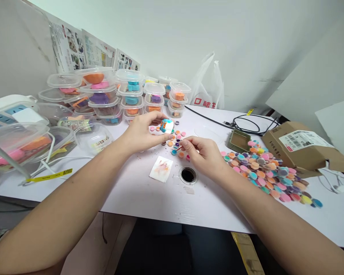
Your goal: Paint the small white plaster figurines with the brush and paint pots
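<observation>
Between its thumb and fingers, my left hand holds a small figurine painted white, blue and orange. My right hand is closed in a pinch on a thin stick-like tool, whose tip is over the small paint pots. Several of these round colored pots lie on the table under and between the hands. A white tissue stained with orange and red rests nearer the front, left of a round black cable hole.
Stacked clear tubs with colored pieces fill the back left. A power strip stands far left. On the right are a heap of colored pots, a green tray, a black cable and a cardboard box. A plastic bag stands behind.
</observation>
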Motion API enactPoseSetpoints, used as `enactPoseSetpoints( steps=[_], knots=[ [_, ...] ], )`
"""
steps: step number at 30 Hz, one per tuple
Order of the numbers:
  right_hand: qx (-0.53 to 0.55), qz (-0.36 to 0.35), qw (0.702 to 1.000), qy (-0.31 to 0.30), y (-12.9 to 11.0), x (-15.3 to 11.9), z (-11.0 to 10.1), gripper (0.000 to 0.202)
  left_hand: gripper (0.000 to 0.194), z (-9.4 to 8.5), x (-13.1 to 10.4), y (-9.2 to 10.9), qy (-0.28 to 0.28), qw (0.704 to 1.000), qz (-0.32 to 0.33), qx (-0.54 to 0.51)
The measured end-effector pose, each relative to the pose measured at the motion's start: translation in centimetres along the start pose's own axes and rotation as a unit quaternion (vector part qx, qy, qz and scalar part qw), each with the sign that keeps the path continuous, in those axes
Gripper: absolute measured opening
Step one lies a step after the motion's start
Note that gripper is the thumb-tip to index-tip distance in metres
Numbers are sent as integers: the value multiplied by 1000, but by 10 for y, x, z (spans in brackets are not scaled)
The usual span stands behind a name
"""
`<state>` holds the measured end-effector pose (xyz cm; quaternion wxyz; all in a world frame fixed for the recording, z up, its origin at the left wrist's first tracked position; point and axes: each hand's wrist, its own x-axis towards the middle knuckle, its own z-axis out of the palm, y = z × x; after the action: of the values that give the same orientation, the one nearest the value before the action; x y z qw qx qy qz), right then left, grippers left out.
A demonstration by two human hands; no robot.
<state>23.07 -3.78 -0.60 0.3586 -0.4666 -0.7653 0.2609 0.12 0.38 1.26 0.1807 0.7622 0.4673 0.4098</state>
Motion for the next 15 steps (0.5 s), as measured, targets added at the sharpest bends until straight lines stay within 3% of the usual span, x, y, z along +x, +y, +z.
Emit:
enactPoseSetpoints(
  steps=[9, 15],
  knots=[
    [-56, -6, 998, -40, 4, 5, 8, 33, 57, -1, -1, 2, -3, 999, 37, 11],
    [-60, 7, 997, -50, 3, 6, 7, 37, 68, 0, -2, -1, -8, 998, 65, -11]
  ],
)
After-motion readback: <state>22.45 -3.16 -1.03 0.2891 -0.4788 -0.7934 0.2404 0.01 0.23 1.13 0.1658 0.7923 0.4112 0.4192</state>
